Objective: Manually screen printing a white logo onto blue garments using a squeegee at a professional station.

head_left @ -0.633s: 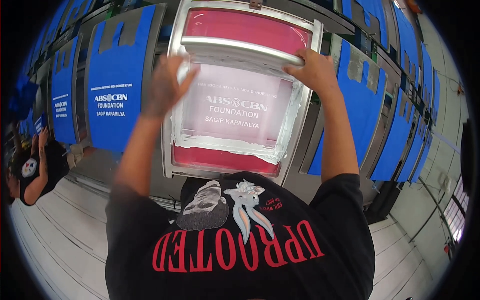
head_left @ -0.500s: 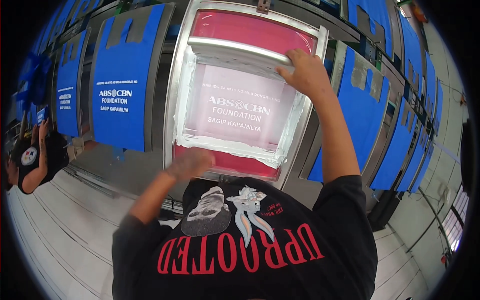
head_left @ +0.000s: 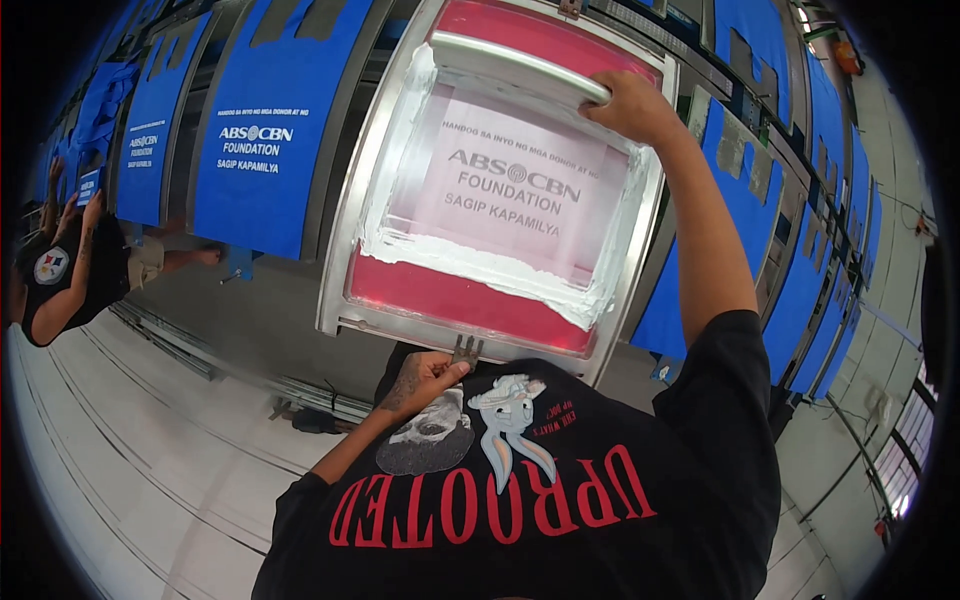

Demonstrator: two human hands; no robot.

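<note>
A screen-printing frame (head_left: 345, 290) with a silver metal rim lies in front of me. Its mesh is red at both ends, with a pale lettered window (head_left: 505, 175) in the middle. White ink (head_left: 480, 275) is smeared along the window's sides and near edge. At the far end, a squeegee (head_left: 520, 70) with a silver bar handle lies across the mesh. My right hand (head_left: 635, 108) is closed round the squeegee's right end. My left hand (head_left: 425, 382) pinches a small forked metal bracket (head_left: 466, 350) at the middle of the frame's near edge.
Blue printed fabric panels (head_left: 275, 150) lie on boards at the left, and more blue panels (head_left: 715, 230) at the right. Another person (head_left: 75, 265) stands at the far left, holding a small blue piece. A metal rail (head_left: 165, 335) runs low along the left.
My left hand has moved from above the frame's near left part to the bracket on its near edge. My right hand's fingers have wrapped round the squeegee's end. The view has shifted.
</note>
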